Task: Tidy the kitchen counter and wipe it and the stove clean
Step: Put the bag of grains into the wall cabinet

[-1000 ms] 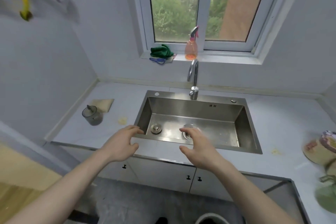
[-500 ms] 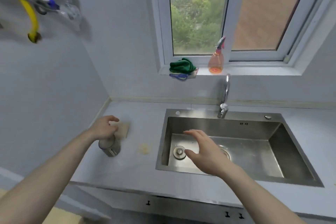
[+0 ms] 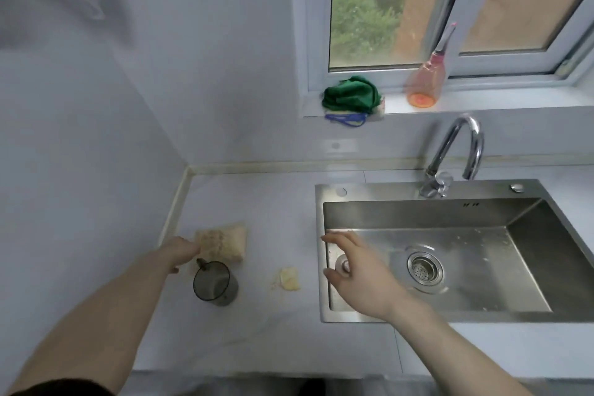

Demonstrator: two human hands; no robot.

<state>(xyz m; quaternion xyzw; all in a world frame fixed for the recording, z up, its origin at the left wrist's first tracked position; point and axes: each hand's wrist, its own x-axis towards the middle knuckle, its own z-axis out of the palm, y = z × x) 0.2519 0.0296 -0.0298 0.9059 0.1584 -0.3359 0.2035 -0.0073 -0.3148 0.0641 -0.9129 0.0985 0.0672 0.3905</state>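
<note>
Moved off the cup (image 3: 214,283), left hand (image 3: 180,251) touches the sponge (image 3: 221,243), grip unclear; right hand (image 3: 360,280) open.

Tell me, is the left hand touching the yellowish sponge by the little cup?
Touching. In the head view the left hand has its fingertips on the near-left edge of the sponge, with no counter showing between them.

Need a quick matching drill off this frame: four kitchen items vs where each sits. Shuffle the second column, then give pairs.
Things:
1. green cloth
2. spray bottle
3. grey cup
4. drain strainer

Places:
A. sink floor
B. windowsill, left end
C. counter, beside the left hand
D. windowsill, above the faucet

Pairs: 1-B, 2-D, 3-C, 4-A
</note>
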